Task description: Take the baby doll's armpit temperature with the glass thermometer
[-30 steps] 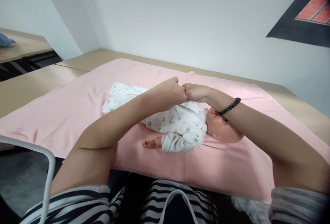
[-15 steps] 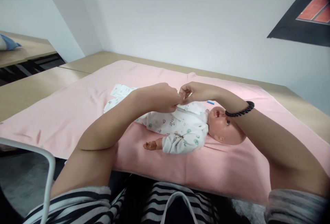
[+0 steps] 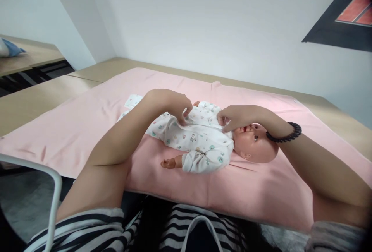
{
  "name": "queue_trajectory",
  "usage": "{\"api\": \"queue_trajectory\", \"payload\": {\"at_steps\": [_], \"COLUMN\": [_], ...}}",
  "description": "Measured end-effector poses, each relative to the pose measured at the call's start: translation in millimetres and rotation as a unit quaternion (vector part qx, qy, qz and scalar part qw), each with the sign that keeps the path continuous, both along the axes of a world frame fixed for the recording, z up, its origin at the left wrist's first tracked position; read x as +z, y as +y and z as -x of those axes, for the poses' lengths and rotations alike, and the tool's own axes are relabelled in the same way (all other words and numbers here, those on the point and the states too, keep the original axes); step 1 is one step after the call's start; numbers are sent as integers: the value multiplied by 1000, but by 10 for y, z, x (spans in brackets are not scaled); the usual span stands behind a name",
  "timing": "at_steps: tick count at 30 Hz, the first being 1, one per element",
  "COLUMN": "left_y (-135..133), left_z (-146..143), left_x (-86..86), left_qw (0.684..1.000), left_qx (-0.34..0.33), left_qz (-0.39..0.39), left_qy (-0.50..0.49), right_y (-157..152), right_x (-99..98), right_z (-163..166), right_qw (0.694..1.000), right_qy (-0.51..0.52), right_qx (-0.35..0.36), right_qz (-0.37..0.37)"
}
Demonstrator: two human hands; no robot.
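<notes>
From here I judge the printed top (image 3: 200, 139) around the doll (image 3: 260, 147) light and limp, best pinched along its front edge (image 3: 203, 125), where my left hand (image 3: 177, 104) at the doll's belly and right hand (image 3: 241, 115) near its neck curl, gripping or not I cannot tell.

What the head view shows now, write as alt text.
A person's left hand is over the front of a white patterned outfit, the right hand near its collar; the doll wearing it lies on its back on a pink cloth.

Doll (image 3: 200, 145) supine on pink cloth (image 3: 247, 190) over surface (image 3: 55, 91).
Left-hand grip (image 3: 178, 107) at clothed front; right-hand grip (image 3: 241, 115) near neckline.
</notes>
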State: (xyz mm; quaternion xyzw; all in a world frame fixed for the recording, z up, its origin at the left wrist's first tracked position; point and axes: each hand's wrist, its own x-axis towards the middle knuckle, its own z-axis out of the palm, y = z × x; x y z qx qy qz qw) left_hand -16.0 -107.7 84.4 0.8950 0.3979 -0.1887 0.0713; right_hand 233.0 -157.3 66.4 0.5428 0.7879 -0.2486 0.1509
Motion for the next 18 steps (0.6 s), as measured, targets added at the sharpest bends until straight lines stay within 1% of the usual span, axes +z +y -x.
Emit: {"api": "queue_trajectory", "payload": {"at_steps": [2, 5, 7, 9, 11, 13, 15, 16, 18], "left_y": [-21, -54, -24, 68, 200, 333, 430, 456, 458], "left_z": [7, 35, 49, 39, -2, -51, -74, -68, -22], "left_x": [8, 46, 59, 34, -36, -130, -207, -226, -215], "left_qw": [1000, 999, 996, 984, 961, 936, 927, 931, 954], "left_qx": [-3, -14, -24, -24, -10, 19, 50, 58, 56], "left_qz": [-12, -37, -86, -168, -256, -317, -333, -324, -263], "left_qy": [7, 11, -9, -52, -108, -153, -164, -157, -131], "right_y": [-11, -17, 22, 117, 256, 399, 504, 531, 523], "right_x": [13, 96, 170, 225, 233, 189, 114, 76, 21], "right_z": [-20, -40, -72, -132, -210, -285, -341, -358, -366], "right_qw": [1000, 999, 997, 993, 985, 966, 944, 936, 929], "right_qy": [-1, -8, -13, -19, -31, -49, -66, -72, -79], "right_qx": [21, 42, 53, 60, 28, -41, -98, -112, -114], "right_qz": [-6, -26, -52, -101, -169, -249, -309, -326, -344]}}
